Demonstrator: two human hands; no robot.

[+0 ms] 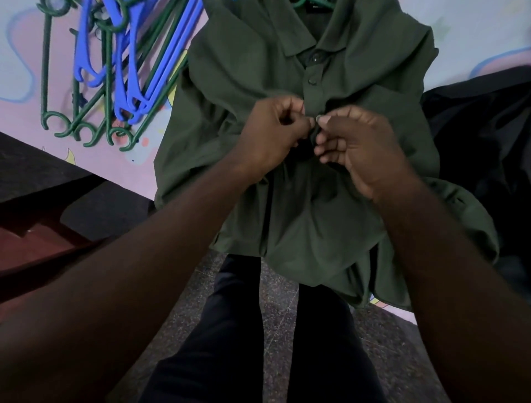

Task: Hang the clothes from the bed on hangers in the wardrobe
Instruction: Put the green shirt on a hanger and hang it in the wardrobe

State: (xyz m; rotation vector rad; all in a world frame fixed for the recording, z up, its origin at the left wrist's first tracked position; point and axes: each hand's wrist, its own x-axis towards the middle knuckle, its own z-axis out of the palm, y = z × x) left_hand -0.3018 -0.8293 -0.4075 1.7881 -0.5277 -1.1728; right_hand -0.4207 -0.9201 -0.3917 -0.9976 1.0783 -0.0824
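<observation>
While arms reach forward, left hand and right hand fingers pinch green shirt placket.

Both hands, left hand and right hand, pinch the green shirt placket, apparently at a button.

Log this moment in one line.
action: fastening placket, likely | left hand: pinches placket | right hand: pinches placket | green polo shirt: green hanger in collar | spare hangers: left of shirt
</observation>
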